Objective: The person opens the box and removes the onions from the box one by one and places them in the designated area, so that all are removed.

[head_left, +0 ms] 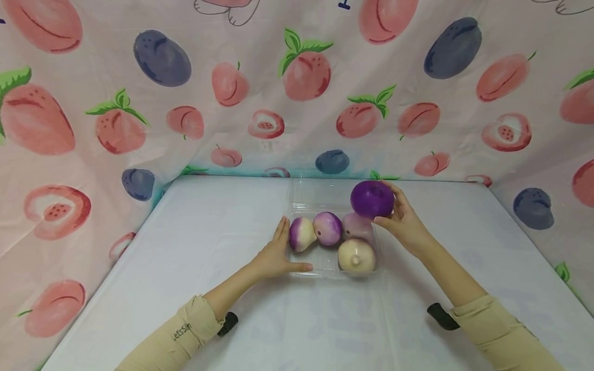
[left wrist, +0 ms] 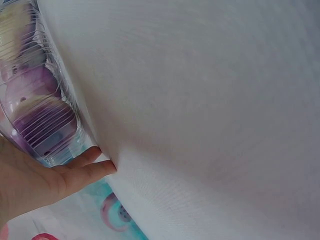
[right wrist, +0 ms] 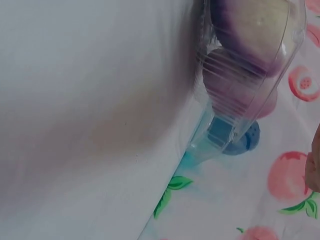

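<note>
A clear plastic clamshell container [head_left: 320, 265] stands on the table with its lid [head_left: 317, 193] raised at the back. In it lie purple-and-white turnips: one at the left [head_left: 302, 234], one in the middle [head_left: 327, 229], a paler one [head_left: 357, 226] to its right, and a cream-coloured one [head_left: 356, 255] at the front right. My left hand [head_left: 274, 257] rests against the container's left side, fingers straight and thumb along the front. Above the back right corner, my right hand [head_left: 406, 224] holds a deep purple turnip [head_left: 372, 199] between thumb and fingers.
A white cloth [head_left: 209, 221] covers the table. Behind it and at both sides hangs a pink curtain [head_left: 269, 67] printed with fruit. Dark bands [head_left: 228, 324] show at both wrists, beside beige sleeves [head_left: 185, 330].
</note>
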A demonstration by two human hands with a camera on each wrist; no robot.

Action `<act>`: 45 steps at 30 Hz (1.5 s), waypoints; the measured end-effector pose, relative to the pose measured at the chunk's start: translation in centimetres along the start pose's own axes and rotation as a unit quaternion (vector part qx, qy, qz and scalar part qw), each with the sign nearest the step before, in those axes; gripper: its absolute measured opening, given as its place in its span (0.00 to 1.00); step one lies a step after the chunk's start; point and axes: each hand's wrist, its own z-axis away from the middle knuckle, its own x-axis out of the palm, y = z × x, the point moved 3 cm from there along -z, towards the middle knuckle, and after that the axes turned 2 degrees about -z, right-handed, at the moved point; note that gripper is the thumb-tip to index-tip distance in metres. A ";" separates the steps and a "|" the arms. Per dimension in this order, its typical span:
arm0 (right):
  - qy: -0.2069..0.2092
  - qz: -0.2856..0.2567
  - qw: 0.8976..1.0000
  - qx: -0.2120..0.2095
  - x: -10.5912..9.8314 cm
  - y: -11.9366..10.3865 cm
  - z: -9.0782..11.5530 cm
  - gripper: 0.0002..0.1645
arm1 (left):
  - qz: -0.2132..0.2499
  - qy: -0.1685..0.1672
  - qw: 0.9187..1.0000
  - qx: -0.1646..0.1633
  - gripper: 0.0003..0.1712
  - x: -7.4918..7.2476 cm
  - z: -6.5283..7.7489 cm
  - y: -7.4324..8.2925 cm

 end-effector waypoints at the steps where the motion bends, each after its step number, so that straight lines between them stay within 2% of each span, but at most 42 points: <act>1: 0.006 0.004 1.000 -0.004 -0.2 -0.1 0.0 0.45 | 0.000 0.000 1.000 0.000 0.74 0.0 0.0 0.0; 14: 0.061 0.084 0.994 -0.027 -2.2 -1.4 1.1 0.49 | 0.002 0.000 1.000 0.000 0.74 0.0 0.0 0.0; 20: 0.082 0.093 0.992 -0.032 -3.2 -1.5 1.8 0.46 | 0.003 0.000 1.000 -0.001 0.74 0.0 -0.1 0.0; 23: 0.109 0.095 0.989 -0.030 -3.8 -1.4 2.0 0.44 | 0.006 -0.001 1.000 -0.001 0.74 0.0 -0.1 0.1; 27: 0.144 0.097 0.985 -0.023 -4.7 -1.0 2.3 0.46 | 0.013 -0.005 1.000 -0.005 0.74 0.0 0.0 0.1; 30: 0.151 0.099 0.983 -0.017 -5.3 -0.6 2.5 0.48 | 0.017 -0.005 1.000 -0.006 0.74 0.0 0.1 0.1; 34: 0.150 0.112 0.982 -0.010 -6.0 0.0 2.7 0.45 | 0.016 -0.003 1.000 -0.004 0.74 0.1 0.1 0.1; 38: 0.150 0.166 0.975 -0.004 -6.6 0.4 2.5 0.43 | 0.011 -0.002 1.000 -0.002 0.74 0.0 0.1 0.1; 41: 0.151 0.222 0.963 -0.001 -7.0 0.8 2.3 0.43 | 0.010 -0.001 1.000 -0.002 0.74 0.0 0.1 0.1; 45: 0.145 0.272 0.951 0.005 -7.2 1.2 1.9 0.44 | 0.013 0.000 1.000 -0.003 0.74 0.0 0.1 0.1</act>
